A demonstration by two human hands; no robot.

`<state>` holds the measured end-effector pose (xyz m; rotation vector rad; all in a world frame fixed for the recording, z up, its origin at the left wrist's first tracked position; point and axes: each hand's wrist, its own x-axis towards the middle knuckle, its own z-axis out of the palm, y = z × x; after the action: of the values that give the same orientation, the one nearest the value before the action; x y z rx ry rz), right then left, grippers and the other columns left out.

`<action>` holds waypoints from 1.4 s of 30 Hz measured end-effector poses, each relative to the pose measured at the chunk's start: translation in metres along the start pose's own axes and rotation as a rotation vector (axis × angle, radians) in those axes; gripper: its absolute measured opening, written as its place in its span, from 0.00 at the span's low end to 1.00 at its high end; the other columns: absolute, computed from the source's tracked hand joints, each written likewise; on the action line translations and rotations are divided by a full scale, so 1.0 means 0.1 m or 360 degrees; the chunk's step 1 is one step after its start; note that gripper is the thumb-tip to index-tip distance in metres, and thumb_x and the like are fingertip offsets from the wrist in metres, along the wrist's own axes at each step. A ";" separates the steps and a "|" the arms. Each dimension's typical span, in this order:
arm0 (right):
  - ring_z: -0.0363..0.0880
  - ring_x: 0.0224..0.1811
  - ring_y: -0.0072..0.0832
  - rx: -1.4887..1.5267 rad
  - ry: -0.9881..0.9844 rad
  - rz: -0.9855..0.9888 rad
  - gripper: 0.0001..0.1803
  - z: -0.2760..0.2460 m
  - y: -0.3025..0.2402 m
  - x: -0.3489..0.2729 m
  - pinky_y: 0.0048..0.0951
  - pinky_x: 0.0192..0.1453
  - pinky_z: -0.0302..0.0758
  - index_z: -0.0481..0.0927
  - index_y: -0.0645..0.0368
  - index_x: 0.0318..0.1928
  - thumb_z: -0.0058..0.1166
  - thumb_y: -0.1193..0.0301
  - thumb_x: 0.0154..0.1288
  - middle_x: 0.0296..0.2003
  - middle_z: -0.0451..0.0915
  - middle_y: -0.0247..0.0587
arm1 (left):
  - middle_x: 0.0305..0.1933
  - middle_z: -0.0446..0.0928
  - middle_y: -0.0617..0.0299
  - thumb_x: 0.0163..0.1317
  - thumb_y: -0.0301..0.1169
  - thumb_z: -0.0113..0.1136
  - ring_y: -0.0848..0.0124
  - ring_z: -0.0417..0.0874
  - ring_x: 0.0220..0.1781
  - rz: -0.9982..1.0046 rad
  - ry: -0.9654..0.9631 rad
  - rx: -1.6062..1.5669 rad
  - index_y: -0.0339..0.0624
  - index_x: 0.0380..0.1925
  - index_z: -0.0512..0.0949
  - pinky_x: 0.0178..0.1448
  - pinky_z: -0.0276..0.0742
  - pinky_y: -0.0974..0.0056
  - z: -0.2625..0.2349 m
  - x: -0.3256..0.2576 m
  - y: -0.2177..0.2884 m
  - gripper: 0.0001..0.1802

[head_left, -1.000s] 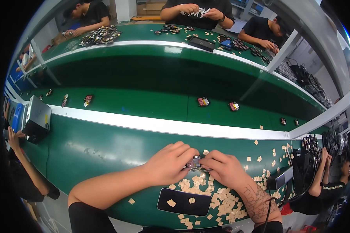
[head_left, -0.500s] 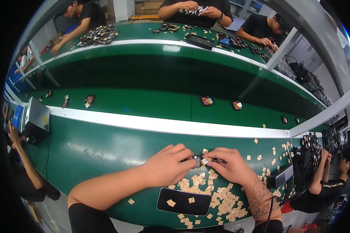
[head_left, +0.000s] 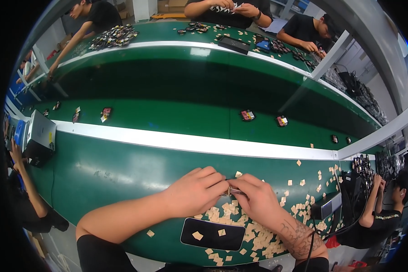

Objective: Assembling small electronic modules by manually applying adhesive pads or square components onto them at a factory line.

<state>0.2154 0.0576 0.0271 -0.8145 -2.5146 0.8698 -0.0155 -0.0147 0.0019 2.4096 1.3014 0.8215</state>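
Observation:
Over the green bench, my left hand (head_left: 196,192) is closed, its fingertips pinching a small electronic module (head_left: 229,191). My right hand (head_left: 258,197) meets it from the other side, thumb and forefinger closed on the module's near end. Most of the module is hidden by my fingers; only a little of its dark and pale edge shows. Beneath and beside my hands lie many small square tan pieces (head_left: 265,233), loosely scattered. A dark flat phone-like slab (head_left: 213,234) rests just below my left wrist, with two tan squares on it.
Past a white rail (head_left: 167,139) runs a green belt (head_left: 177,118) carrying several red-and-black modules (head_left: 247,115). A grey box (head_left: 41,134) stands left, a black device (head_left: 326,205) with cables right. Co-workers sit across and on both sides; a module heap (head_left: 115,37) lies opposite.
My right hand has moved left and in against the module, which my fingers now mostly cover. The modules on the belt have shifted slightly right. A co-worker at far left reaches further out.

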 end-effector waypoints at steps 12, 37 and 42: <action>0.88 0.34 0.37 0.0201 0.0111 0.0182 0.10 0.08 -0.02 -0.01 0.31 0.38 0.83 0.90 0.65 0.47 0.68 0.82 0.66 0.40 0.87 0.47 | 0.49 0.78 0.56 0.66 0.28 0.67 0.54 0.80 0.54 -0.0012 0.0014 -0.0131 0.40 0.51 0.76 0.57 0.80 0.51 -0.01 0.01 0.02 0.16; 0.76 0.33 0.16 0.1062 0.0071 0.0405 0.07 0.11 0.01 -0.01 0.24 0.36 0.74 0.77 0.66 0.48 0.62 0.81 0.74 0.36 0.82 0.38 | 0.50 0.85 0.54 0.74 0.15 0.62 0.74 0.86 0.54 -0.0816 0.0086 -0.1137 0.32 0.56 0.72 0.56 0.84 0.67 -0.01 0.05 0.24 0.15; 0.66 0.29 0.07 0.1120 0.0385 0.0326 0.09 0.29 0.20 0.00 0.17 0.31 0.64 0.80 0.64 0.53 0.62 0.80 0.76 0.38 0.79 0.29 | 0.50 0.84 0.55 0.74 0.15 0.60 0.73 0.86 0.55 -0.0851 0.0136 -0.1025 0.31 0.53 0.72 0.57 0.84 0.67 0.01 0.19 0.22 0.12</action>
<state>0.2092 0.0573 -0.0073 -0.8615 -1.7409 1.4949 0.0083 -0.0111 0.0185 1.4595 1.3502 0.9878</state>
